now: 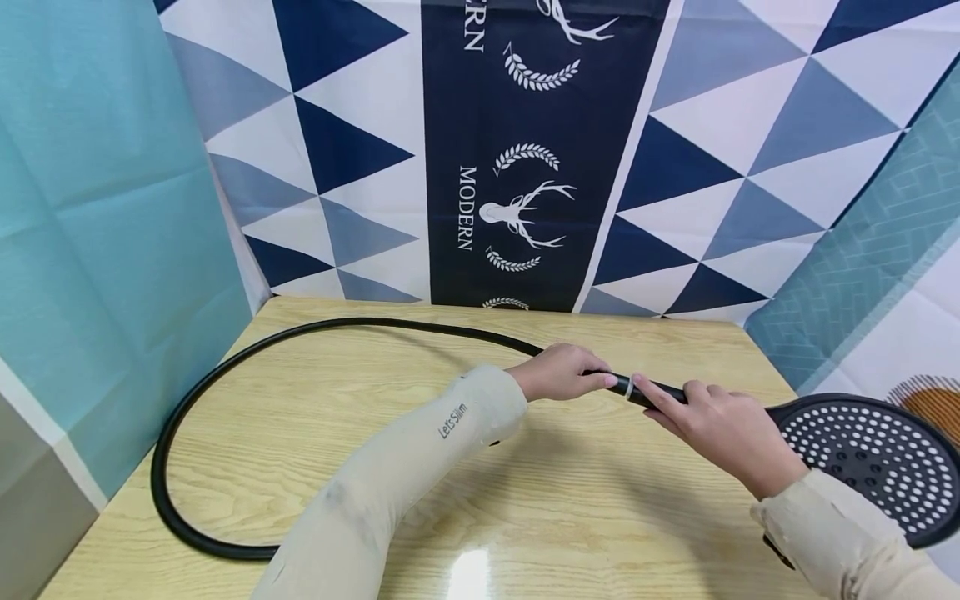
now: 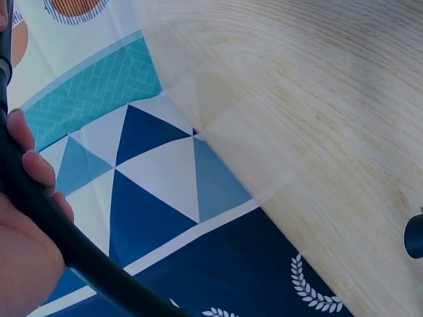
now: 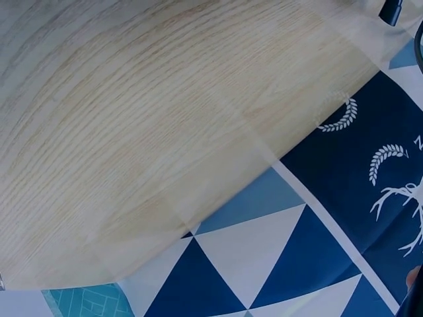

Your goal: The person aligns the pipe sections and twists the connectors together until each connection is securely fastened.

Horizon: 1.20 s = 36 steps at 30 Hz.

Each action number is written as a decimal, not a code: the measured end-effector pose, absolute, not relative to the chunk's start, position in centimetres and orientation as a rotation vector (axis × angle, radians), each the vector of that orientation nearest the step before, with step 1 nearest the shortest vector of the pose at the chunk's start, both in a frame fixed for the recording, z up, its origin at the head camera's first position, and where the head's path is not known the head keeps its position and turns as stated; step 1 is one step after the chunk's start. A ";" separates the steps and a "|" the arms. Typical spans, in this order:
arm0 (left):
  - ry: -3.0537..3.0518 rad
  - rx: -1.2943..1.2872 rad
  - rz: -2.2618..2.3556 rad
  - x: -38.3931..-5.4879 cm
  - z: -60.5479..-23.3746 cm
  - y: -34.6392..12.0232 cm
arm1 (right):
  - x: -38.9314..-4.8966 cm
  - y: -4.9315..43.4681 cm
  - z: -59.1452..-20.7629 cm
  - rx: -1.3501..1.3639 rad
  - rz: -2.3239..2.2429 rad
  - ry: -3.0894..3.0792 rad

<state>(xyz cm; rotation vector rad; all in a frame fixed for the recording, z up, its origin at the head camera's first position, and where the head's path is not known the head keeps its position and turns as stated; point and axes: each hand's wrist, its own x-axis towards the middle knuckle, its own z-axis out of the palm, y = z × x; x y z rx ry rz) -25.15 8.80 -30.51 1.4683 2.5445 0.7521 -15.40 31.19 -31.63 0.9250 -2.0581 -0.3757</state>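
A black shower head [image 1: 862, 475] with a round perforated face lies at the right, tilted up above the table. My right hand [image 1: 720, 433] grips its handle, forefinger along it toward a pale ring. Just left of that ring, my left hand [image 1: 566, 372] holds the end of a black hose [image 1: 360, 322], which loops round the table's left side and passes under the left sleeve. In the left wrist view the left fingers curl round the hose [image 2: 99, 277]. Only a fingertip of the right hand [image 3: 412, 277] shows in the right wrist view.
A wood-grain table [image 1: 420, 467] lies below both hands. Behind it hangs a patterned cloth [image 1: 360, 150] with triangles and a dark deer-print band; a teal cloth [image 1: 105, 208] hangs at the left. A short black cylindrical end [image 2: 415, 236] shows at the left wrist view's right edge.
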 end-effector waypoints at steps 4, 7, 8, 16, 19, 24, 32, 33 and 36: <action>2.562 1.455 0.738 -25.2 -30.7 8.8 | -15.4 31.1 -31.8 0.928 -0.378 -2.056; 2.585 1.487 0.742 -25.2 -30.8 8.7 | -15.3 31.0 -32.0 0.921 -0.385 -2.061; 2.591 1.499 0.746 -25.2 -30.9 8.7 | -15.3 31.0 -32.0 0.921 -0.385 -2.067; 2.608 1.565 0.794 -25.0 -31.0 8.4 | -15.1 30.9 -32.1 0.902 -0.399 -2.115; 2.626 1.590 0.796 -25.1 -31.0 8.4 | -15.2 31.0 -31.9 0.902 -0.404 -2.108; 2.622 1.613 0.823 -25.3 -30.8 8.4 | -15.3 30.9 -31.6 0.904 -0.405 -2.096; 2.593 1.595 0.802 -25.5 -30.5 8.5 | -15.4 30.9 -31.4 0.906 -0.405 -2.106; 2.584 1.579 0.797 -25.5 -30.5 8.5 | -15.4 30.9 -31.4 0.908 -0.409 -2.109; 2.547 1.523 0.783 -25.6 -30.7 8.6 | -15.3 31.0 -31.4 0.914 -0.417 -2.116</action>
